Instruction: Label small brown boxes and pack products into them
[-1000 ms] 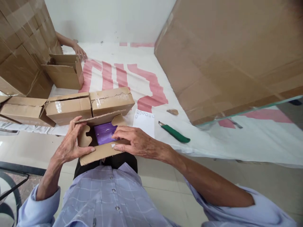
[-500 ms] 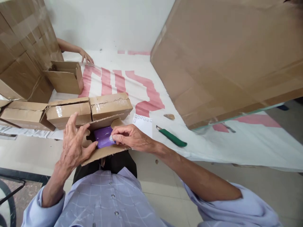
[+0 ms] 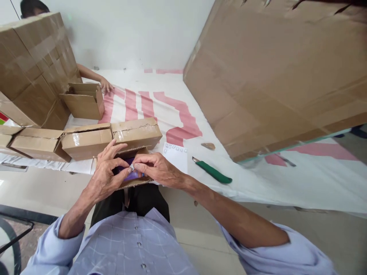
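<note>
An open cardboard box point(image 3: 142, 181) is at the table edge against my lap, with a shiny purple package point(image 3: 132, 175) inside, partly covered by my fingers. Over it, my right hand point(image 3: 158, 168) pinches a small whitish sticker point(image 3: 132, 167) between thumb and forefinger. The thumb and forefinger of my left hand point(image 3: 110, 170) meet at the same sticker, its other fingers spread above the box's left side. Just right of the box lies a white sheet point(image 3: 177, 160) bearing small outlined labels.
A green utility knife point(image 3: 213, 172) with its blade out lies to the right. Several closed cartons point(image 3: 87, 143) line the left edge. Behind them stand an open carton point(image 3: 86, 105) and stacked boxes point(image 3: 37, 72). A huge carton point(image 3: 272, 76) fills the right. Another person's hand point(image 3: 106, 86) rests on the table.
My left hand has moved right from the box's side to meet my right fingers at the sticker. The other person's hand has drawn back slightly, and their head now shows above the stack.
</note>
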The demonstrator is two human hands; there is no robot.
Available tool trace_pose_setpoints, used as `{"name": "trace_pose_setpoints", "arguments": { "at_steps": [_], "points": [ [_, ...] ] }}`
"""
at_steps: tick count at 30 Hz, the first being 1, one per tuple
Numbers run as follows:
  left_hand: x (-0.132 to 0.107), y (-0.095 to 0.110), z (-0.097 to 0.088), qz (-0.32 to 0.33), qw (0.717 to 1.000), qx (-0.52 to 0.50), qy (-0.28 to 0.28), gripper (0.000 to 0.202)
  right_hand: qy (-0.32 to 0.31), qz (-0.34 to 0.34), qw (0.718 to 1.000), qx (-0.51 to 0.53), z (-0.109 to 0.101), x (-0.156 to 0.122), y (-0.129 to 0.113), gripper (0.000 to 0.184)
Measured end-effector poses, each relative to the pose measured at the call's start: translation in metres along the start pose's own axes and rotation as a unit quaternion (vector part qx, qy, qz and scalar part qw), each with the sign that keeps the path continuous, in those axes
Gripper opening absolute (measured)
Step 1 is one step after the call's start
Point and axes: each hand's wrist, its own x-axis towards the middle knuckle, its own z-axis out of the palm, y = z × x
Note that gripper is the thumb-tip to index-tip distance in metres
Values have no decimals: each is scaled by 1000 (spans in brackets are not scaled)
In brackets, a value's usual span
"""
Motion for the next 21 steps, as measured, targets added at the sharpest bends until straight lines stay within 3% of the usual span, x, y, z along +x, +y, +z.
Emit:
{"name": "trace_pose_setpoints", "arguments": {
  "at_steps": [10,16,21],
  "points": [
    [1,-1,0,-8,999,-32,-2,12,21,-4,1000,-14,3,3,3,23],
    [-7,-2,0,-24,999,-32,-24,3,41,-58,993,-93,10,2,11,28],
    [-12,2,1,-59,997,-28,-39,2,48,-81,991,-99,11,6,14,30]
  ]
}}
